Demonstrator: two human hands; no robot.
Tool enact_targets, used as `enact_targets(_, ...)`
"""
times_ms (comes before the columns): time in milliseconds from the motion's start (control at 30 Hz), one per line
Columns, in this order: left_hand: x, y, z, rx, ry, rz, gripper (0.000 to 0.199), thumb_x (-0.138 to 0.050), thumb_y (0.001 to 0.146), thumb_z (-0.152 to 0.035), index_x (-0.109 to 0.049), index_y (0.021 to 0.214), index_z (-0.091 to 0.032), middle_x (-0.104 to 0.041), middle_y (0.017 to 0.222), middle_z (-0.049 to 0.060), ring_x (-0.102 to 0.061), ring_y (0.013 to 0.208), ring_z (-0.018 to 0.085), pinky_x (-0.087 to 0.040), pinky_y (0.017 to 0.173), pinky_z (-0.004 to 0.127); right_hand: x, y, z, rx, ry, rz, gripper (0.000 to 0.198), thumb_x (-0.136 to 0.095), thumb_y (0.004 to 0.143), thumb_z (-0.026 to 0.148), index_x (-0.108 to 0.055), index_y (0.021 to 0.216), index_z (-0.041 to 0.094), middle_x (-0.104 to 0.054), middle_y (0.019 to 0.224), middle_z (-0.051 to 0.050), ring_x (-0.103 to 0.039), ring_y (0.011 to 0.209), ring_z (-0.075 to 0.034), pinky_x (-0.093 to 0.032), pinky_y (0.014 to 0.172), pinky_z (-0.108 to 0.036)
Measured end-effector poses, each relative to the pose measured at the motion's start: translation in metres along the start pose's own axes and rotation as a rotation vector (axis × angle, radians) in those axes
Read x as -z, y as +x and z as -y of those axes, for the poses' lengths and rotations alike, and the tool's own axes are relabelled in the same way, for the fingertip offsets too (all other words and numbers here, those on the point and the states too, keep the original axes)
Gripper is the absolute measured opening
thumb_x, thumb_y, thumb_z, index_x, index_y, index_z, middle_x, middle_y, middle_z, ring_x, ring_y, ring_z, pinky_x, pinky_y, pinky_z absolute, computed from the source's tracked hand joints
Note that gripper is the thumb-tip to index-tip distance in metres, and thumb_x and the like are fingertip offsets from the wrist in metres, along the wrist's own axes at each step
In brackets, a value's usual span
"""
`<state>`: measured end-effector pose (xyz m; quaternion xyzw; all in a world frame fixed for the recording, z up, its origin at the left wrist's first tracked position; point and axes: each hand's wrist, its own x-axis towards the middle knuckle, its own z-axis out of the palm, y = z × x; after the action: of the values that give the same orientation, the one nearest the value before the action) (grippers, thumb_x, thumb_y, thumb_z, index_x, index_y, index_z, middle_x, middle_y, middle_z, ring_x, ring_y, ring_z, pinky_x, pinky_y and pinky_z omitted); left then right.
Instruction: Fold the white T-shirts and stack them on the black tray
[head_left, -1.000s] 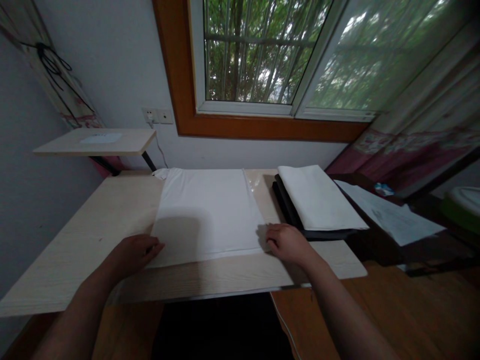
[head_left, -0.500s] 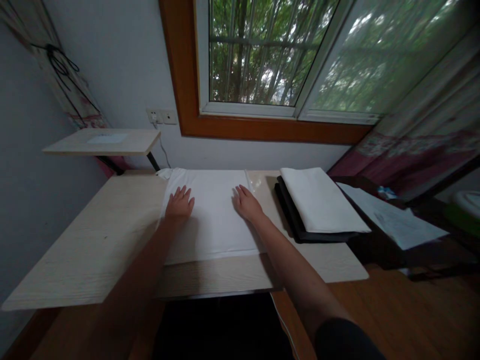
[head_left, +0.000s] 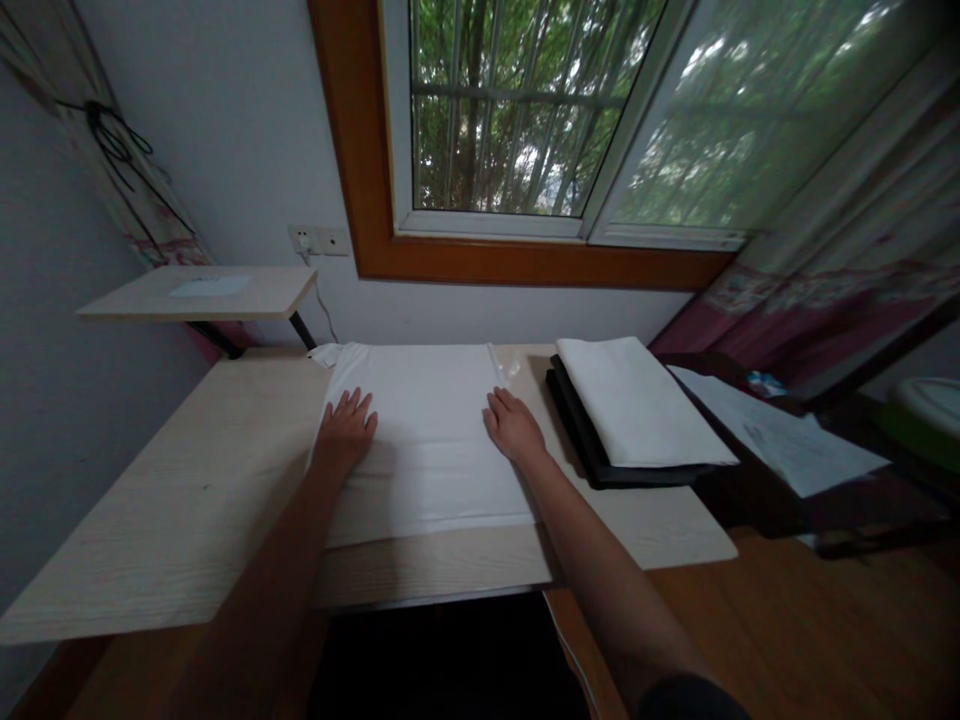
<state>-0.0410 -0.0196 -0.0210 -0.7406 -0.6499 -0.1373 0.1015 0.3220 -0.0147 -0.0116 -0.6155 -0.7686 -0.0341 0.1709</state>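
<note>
White cloth [head_left: 427,410] flat on table [head_left: 150,480], faint creases across near half. Left hand [head_left: 346,430] palm-down by left edge, fingers spread; right hand [head_left: 514,422] by right edge, fingers closer. Grip: both flat, holding nothing. Step looks like smoothing; next move calls for light, even pressure.

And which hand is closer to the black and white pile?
The right hand: it's on the cloth's right side, just left of the pile. The left hand is on the cloth's left side, farther away.
</note>
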Motion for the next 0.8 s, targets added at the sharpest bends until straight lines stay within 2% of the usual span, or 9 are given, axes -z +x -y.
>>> enact_targets(200, 0.009, -0.022, -0.003, -0.013, 0.007, -0.023, 0.054, -0.034, 0.105, -0.039, -0.047, 0.154, -0.019, -0.038, 0.165, 0.011, -0.035, 0.153, 0.03, -0.025, 0.125, 0.054, 0.01, -0.024, 0.008, 0.0, -0.027, 0.04, 0.053, -0.037, 0.107, 0.037, -0.049, 0.152, 0.011, -0.041, 0.162, -0.016, -0.035, 0.153, -0.026, -0.024, 0.126, -0.046)
enact_targets(367, 0.024, -0.039, -0.006, -0.032, 0.015, 0.025, 0.055, -0.033, 0.105, -0.041, -0.047, 0.154, -0.019, -0.038, 0.165, 0.012, -0.036, 0.152, 0.031, -0.029, 0.122, 0.055, 0.016, -0.045, 0.014, -0.001, -0.059, 0.07, 0.057, -0.034, 0.108, 0.04, -0.043, 0.156, 0.01, -0.035, 0.165, -0.016, -0.03, 0.155, -0.026, -0.02, 0.127, -0.048)
enact_targets(800, 0.05, -0.086, -0.016, -0.041, 0.054, 0.065, 0.057, -0.028, 0.107, -0.041, -0.042, 0.157, -0.017, -0.032, 0.167, 0.013, -0.03, 0.155, 0.032, -0.024, 0.124, 0.057, 0.026, -0.094, 0.026, 0.012, -0.088, 0.091, 0.063, -0.031, 0.108, 0.049, -0.038, 0.159, 0.013, -0.026, 0.169, -0.016, -0.027, 0.157, -0.028, -0.02, 0.127, -0.054)
